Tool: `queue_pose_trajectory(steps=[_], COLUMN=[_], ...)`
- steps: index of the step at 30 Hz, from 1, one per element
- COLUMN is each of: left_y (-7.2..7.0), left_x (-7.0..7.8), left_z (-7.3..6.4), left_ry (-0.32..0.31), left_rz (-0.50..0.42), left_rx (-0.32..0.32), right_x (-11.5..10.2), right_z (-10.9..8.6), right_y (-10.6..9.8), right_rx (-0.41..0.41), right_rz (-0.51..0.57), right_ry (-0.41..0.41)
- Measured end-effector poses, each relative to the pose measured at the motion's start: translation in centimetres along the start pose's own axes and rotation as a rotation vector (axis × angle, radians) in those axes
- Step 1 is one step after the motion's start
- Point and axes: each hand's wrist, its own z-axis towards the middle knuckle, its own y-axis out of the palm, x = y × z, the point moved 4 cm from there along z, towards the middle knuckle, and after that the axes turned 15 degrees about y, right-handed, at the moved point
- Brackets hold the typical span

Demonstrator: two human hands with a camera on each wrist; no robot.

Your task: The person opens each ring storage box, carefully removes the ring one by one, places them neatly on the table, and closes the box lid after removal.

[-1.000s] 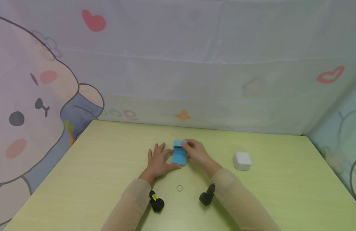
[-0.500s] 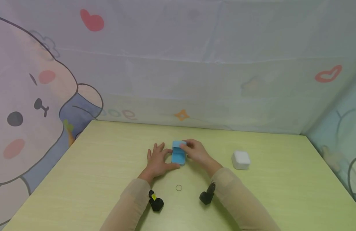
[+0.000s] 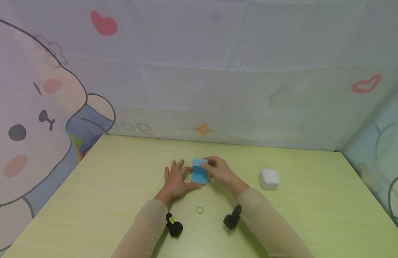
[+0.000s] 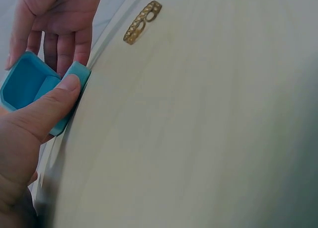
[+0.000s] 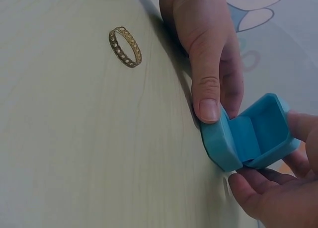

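A small light-blue ring box (image 3: 199, 177) stands on the table with its lid raised and its inside showing. My left hand (image 3: 177, 182) holds the base from the left, the thumb along its front and the index finger at its side. From the right, my right hand (image 3: 220, 170) pinches the lid, thumb on the inner side. A gold openwork ring (image 5: 117, 49) lies on the table in front of the box, apart from both hands. The right wrist view shows the left thumb (image 5: 208, 101) pressed on the front of the base.
A white rounded box (image 3: 269, 179) sits to the right on the pale wooden table (image 3: 121, 161). Black wrist cameras hang from both sleeves, near the ring. A printed cloth (image 3: 199, 71) hangs behind the table's back edge.
The lid has tipped slightly forward and down under my right hand. My left hand and the base stay in place, and the ring has not moved.
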Motion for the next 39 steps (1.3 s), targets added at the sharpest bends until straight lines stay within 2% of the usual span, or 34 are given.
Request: queue_pose_trajectory(steps=[39], left_y=[-0.1], left_x=[0.01], left_z=[-0.03], left_ry=[0.006], left_rz=[0.004], left_rx=[-0.001], right_x=[-0.05], right_z=[-0.69], right_y=[0.04], right_rx=[-0.055], right_rz=[-0.073], right_ry=[-0.062])
